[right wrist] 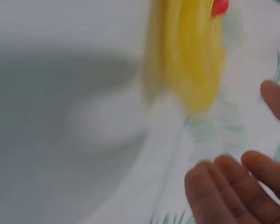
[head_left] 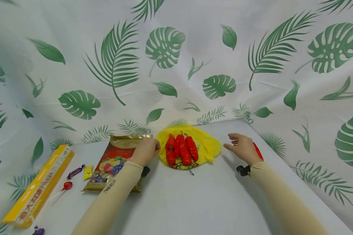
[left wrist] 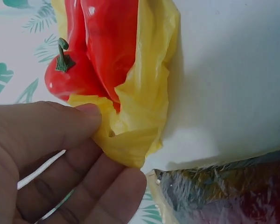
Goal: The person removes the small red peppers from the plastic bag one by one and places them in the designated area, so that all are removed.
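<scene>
Several long red peppers (head_left: 180, 148) lie together on a crumpled yellow plastic bag (head_left: 210, 145) at the middle back of the table. My left hand (head_left: 147, 150) is at the bag's left side. In the left wrist view, the thumb and fingers of that hand (left wrist: 70, 154) pinch a fold of the yellow plastic, close below a pepper with a green stem (left wrist: 63, 65). To the right of the bag, my right hand (head_left: 242, 147) is held apart from it, fingers loosely bent and holding nothing. The right wrist view shows its fingertips (right wrist: 224, 168) away from the yellow plastic.
Under the left forearm lies a fruit-printed foil packet (head_left: 106, 166). Further left are a long yellow pasta box (head_left: 44, 182), a red lollipop (head_left: 67, 186), a purple-wrapped candy (head_left: 75, 171) and a yellow one (head_left: 88, 172). A red object (head_left: 258, 151) sits partly hidden behind the right hand.
</scene>
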The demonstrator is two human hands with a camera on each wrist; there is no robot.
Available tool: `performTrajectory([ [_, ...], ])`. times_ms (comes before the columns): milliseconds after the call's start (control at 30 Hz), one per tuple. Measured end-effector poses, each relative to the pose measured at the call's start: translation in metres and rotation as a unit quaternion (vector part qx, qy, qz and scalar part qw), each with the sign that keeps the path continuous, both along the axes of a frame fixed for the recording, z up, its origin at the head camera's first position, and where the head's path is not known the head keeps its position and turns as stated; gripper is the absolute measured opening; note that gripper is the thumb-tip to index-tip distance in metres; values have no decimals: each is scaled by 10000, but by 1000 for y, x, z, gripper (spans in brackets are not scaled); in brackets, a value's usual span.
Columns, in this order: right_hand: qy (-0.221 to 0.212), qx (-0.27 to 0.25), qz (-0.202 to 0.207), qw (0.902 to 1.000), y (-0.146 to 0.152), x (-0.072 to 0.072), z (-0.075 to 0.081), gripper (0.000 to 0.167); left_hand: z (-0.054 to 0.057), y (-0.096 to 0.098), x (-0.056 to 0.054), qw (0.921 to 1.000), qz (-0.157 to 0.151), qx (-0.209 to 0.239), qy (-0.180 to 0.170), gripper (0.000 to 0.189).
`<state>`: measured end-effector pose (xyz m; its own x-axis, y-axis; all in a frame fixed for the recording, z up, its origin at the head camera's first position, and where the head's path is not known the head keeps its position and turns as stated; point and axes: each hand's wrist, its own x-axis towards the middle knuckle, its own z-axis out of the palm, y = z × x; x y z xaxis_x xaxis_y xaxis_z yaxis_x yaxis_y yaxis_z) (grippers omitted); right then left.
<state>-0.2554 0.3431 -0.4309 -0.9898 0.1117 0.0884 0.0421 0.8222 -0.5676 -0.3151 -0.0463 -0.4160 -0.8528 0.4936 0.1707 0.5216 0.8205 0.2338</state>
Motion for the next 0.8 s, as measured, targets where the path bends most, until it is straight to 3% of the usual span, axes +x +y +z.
performTrajectory([
  [200, -522, -495, 609, 9955, -57, -35, -6, 64, -4, -3, -2, 9996, -51, 203, -199, 2],
  [333, -694, -551, 719, 9935, -84, -53, -15, 65, -4, -2, -3, 9990, 125, 174, -387, 24],
  [400, -787, -569, 690, 9929, -92, -57, -21, 66, -4, 1, -3, 9989, 185, 103, -423, 30],
  [533, -903, -590, 622, 9922, -103, -59, -28, 66, -3, 4, -5, 9985, 307, 47, -459, 19],
  [667, -874, -577, 551, 9930, -112, -60, -29, 63, -4, -1, -9, 9958, 438, 554, -584, 9],
  [800, -782, -546, 534, 9940, -120, -63, -29, 60, -5, -9, -12, 9861, 665, 1275, -835, 6],
])
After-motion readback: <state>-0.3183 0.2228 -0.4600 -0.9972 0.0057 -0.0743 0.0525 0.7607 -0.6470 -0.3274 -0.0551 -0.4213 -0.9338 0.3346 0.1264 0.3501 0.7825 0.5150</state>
